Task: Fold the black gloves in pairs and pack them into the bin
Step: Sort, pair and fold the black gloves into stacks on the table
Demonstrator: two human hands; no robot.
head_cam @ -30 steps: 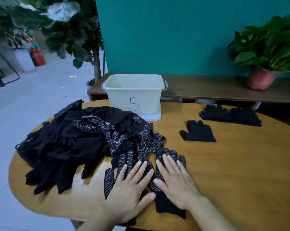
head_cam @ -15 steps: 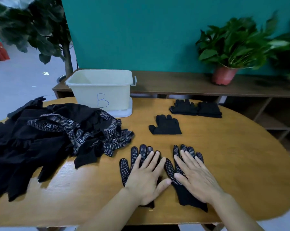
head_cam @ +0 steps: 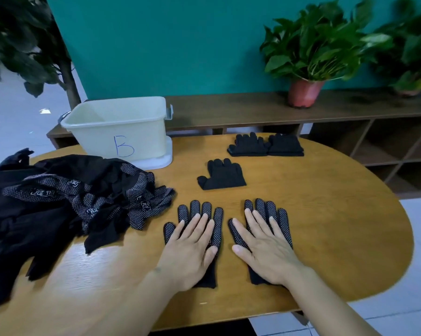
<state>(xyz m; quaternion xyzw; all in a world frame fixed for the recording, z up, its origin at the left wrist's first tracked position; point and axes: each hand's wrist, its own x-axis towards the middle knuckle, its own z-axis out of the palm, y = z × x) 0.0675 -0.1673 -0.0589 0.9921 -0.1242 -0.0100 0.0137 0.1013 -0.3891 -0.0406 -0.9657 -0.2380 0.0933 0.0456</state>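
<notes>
The left hand (head_cam: 190,251) lies flat, fingers straight, on the left dotted glove (head_cam: 194,207). The right hand (head_cam: 267,253) lies the same way on the right dotted glove (head_cam: 283,221), near it. The bin (head_cam: 122,137) stands far left. The far gloves (head_cam: 265,147) may be folded.

black white-dotted gloves (head_cam: 281,218), cream bin (head_cam: 122,132) with blue b, teal wall (head_cam: 180,44).

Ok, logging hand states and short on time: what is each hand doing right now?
Left hand: open, fingers straight, pressing flat on the left dotted glove.
Right hand: open, fingers straight, pressing flat on the right dotted glove.
</notes>
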